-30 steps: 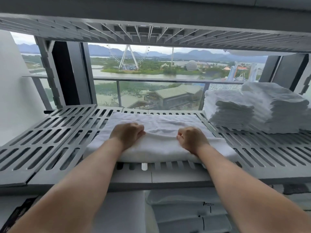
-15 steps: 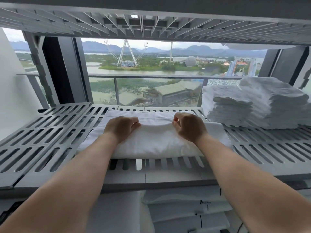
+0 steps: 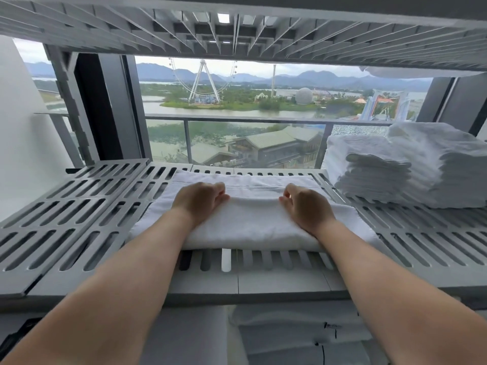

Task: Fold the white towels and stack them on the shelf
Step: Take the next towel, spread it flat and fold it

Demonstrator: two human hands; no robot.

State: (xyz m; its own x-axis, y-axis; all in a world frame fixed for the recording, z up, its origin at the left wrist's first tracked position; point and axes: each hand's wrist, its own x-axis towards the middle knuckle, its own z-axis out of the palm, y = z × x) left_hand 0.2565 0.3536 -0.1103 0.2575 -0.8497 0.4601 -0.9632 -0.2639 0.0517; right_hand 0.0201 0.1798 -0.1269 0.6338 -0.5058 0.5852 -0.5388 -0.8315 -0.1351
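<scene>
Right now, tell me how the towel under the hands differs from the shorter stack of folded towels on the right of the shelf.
The towel under the hands is one piece, long and low; the shorter stack of folded towels is many layers high. The towel is gripped by the left hand and right hand, mid-fold; the stack sits untouched. Both are white, on the grey slatted shelf.

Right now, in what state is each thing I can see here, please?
white towel, partly folded, lying flat on the shelf under both hands.
left hand, fingers curled, gripping the towel's folded edge.
right hand, fingers curled, gripping the same edge.
towel stacks, folded, piled at the shelf's right end.
shelf, slatted, bearing the towels.
</scene>
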